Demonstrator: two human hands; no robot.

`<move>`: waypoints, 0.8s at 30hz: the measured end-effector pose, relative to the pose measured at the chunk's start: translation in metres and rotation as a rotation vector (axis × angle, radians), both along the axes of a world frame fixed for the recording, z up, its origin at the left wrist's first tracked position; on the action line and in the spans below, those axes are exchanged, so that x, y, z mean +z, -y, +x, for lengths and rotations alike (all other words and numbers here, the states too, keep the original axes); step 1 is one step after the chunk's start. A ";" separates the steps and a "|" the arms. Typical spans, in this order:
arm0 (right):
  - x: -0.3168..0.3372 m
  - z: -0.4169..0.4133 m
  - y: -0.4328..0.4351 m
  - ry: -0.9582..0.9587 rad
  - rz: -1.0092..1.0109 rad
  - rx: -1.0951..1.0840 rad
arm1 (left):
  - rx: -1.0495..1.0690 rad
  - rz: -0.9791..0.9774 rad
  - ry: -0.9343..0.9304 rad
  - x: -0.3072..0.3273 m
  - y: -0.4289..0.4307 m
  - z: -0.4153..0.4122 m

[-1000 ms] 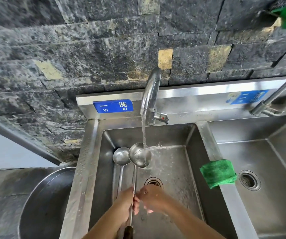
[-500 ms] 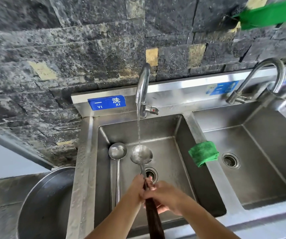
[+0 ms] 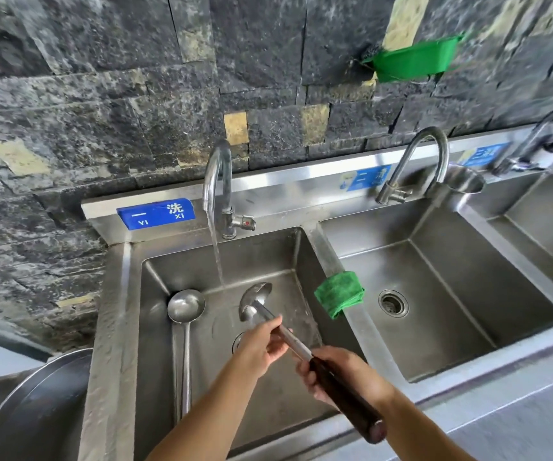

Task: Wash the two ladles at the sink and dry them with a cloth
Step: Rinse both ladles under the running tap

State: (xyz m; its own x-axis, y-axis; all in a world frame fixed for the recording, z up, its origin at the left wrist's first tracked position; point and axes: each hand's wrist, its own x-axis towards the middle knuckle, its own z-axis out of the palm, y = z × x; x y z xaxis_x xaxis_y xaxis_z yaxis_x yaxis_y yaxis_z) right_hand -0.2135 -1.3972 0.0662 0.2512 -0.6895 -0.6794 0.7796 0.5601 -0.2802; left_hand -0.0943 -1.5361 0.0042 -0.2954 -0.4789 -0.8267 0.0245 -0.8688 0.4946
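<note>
Ladle [image 3: 255, 302] now tilted off the stream [image 3: 218, 261], left grip [image 3: 262, 351] pinching shaft, right grip [image 3: 338, 377] curled round handle (drain [image 3: 236, 341] half hidden).

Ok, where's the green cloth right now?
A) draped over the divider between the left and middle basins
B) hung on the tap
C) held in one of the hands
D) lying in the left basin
A: the green cloth is draped over the sink divider, with nothing holding it.

Glossy metal ladle [image 3: 255, 299] with a perhaps wooden handle [image 3: 365, 419], satin steel sink [image 3: 112, 327], fuzzy cloth [image 3: 338, 292], rough stone wall [image 3: 102, 94].
</note>
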 end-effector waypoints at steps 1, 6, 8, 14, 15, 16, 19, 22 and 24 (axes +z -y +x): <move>0.001 -0.006 -0.006 0.037 0.005 -0.033 | -0.027 -0.036 0.020 0.001 0.000 -0.009; 0.009 -0.045 -0.028 -0.126 -0.062 0.024 | -0.111 -0.198 0.148 0.015 0.003 -0.056; 0.013 -0.068 -0.037 -0.265 -0.140 0.067 | -0.152 -0.230 0.152 0.023 0.002 -0.078; 0.039 -0.159 -0.054 -0.615 -0.282 0.265 | -0.250 -0.248 0.132 0.046 -0.012 -0.158; 0.043 -0.177 -0.056 -0.680 -0.270 0.279 | -0.237 -0.240 0.126 0.050 -0.014 -0.173; 0.045 -0.195 -0.058 -0.738 -0.259 0.290 | -0.221 -0.231 0.120 0.052 -0.017 -0.186; 0.053 -0.239 -0.061 -0.842 -0.264 0.368 | -0.187 -0.216 0.075 0.058 -0.027 -0.221; 0.054 -0.269 -0.060 -0.916 -0.297 0.498 | -0.169 -0.198 0.021 0.061 -0.038 -0.251; 0.052 -0.285 -0.057 -0.969 -0.289 0.571 | -0.144 -0.176 0.011 0.058 -0.041 -0.271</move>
State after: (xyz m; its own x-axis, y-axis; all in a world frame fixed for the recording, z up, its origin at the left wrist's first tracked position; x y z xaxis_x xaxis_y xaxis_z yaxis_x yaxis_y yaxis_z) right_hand -0.4990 -1.3403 0.1185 0.0364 -0.8046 -0.5928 -0.1766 0.5786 -0.7962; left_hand -0.3651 -1.4952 0.0623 -0.3627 -0.5698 -0.7374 -0.0993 -0.7632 0.6385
